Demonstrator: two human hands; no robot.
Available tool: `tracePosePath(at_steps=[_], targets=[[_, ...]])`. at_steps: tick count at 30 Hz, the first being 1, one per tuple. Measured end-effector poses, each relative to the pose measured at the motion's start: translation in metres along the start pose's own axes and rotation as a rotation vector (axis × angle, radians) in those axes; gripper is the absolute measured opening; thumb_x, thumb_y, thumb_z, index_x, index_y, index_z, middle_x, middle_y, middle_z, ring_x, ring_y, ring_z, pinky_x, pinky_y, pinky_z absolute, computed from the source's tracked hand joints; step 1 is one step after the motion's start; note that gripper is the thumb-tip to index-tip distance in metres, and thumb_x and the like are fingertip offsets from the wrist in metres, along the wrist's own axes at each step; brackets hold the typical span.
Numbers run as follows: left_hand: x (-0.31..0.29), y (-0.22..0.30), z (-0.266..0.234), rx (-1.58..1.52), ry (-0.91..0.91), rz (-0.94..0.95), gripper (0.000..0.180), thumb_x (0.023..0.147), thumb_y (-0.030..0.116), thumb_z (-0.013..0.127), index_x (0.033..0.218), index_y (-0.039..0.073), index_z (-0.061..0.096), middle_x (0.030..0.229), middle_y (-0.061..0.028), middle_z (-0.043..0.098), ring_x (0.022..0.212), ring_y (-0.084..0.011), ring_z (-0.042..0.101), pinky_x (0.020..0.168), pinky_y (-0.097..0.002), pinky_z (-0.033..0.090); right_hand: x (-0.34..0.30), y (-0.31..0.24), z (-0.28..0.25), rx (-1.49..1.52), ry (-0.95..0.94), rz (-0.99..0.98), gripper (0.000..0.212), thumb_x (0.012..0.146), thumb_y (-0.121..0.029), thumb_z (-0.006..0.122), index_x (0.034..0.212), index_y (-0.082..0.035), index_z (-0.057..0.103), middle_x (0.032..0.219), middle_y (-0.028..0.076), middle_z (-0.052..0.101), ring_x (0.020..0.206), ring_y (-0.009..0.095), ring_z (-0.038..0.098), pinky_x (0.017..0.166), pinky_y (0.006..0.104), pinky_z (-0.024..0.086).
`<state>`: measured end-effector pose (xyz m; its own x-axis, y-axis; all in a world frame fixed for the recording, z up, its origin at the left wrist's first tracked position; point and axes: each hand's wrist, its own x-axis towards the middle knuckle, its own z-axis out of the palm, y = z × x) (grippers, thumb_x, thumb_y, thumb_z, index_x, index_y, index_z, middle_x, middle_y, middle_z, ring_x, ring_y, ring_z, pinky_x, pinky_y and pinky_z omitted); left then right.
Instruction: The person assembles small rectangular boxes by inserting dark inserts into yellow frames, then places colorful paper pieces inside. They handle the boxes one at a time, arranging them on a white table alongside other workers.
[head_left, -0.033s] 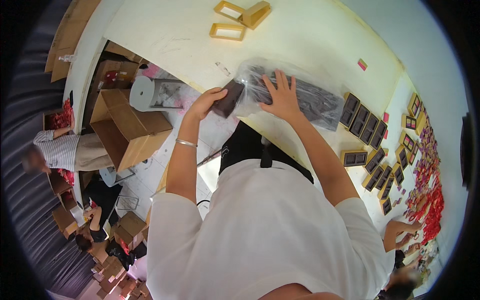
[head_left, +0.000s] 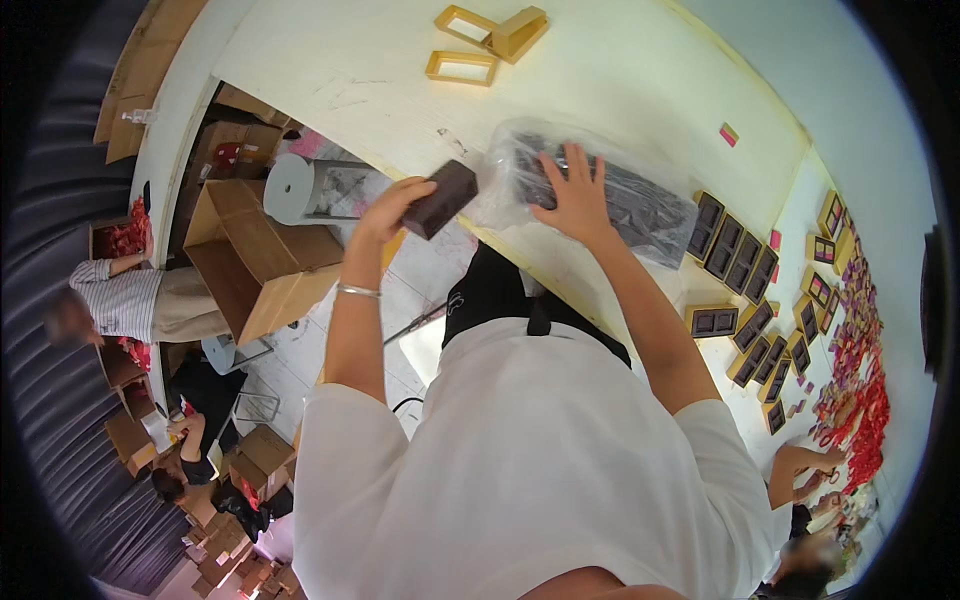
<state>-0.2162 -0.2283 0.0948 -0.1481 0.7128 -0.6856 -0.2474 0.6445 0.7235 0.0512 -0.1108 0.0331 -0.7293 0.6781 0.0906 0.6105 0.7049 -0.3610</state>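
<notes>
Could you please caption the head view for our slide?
Left hand holds a dark block; right hand rests on a plastic bag.

A plain white short-sleeved shirt fills six o'clock. At nine, a slim silver bangle rings the left forearm. Black trousers show a pale marking.

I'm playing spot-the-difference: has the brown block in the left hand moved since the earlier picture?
Yes. Judged against the gold frames, the brown block in the left hand has moved left, away from the clear bag.
</notes>
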Motion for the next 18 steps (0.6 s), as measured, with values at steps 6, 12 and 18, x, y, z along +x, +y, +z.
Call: tracePosePath(at_steps=[6, 12, 18], targets=[[-0.020, 0.021, -0.036, -0.458, -0.168, 0.145, 0.037, 0.087, 0.031, 0.056, 0.110, 0.002, 0.054, 0.105, -0.0065, 0.060, 0.093, -0.0154, 0.058, 0.080, -0.0306, 0.048, 0.014, -0.034, -0.032, 0.319, 0.281, 0.090, 0.074, 0.072, -0.045, 0.066, 0.131, -0.010, 0.039, 0.130, 0.024, 0.035, 0.121, 0.037, 0.033, 0.101, 0.0517, 0.022], [0.037, 0.057, 0.022, -0.315, -0.319, 0.306, 0.043, 0.083, 0.005, 0.057, 0.124, 0.007, 0.042, 0.114, -0.0060, 0.053, 0.105, -0.0162, 0.052, 0.089, -0.0322, 0.042, 0.086, -0.112, -0.040, 1.281, 0.226, 0.435, 0.060, 0.080, -0.028, 0.065, 0.128, -0.003, 0.039, 0.113, 0.013, 0.049, 0.104, 0.021, 0.048, 0.084, 0.0308, 0.042], [0.094, 0.093, -0.039, -0.493, -0.441, 0.075, 0.055, 0.076, 0.007, 0.058, 0.127, 0.005, 0.037, 0.117, -0.0108, 0.052, 0.106, -0.0240, 0.052, 0.091, -0.0393, 0.044, 0.172, -0.046, -0.026, 0.219, 0.448, 0.392, 0.055, 0.080, -0.013, 0.057, 0.132, -0.017, 0.039, 0.126, 0.016, 0.041, 0.111, 0.031, 0.046, 0.085, 0.0372, 0.043]])
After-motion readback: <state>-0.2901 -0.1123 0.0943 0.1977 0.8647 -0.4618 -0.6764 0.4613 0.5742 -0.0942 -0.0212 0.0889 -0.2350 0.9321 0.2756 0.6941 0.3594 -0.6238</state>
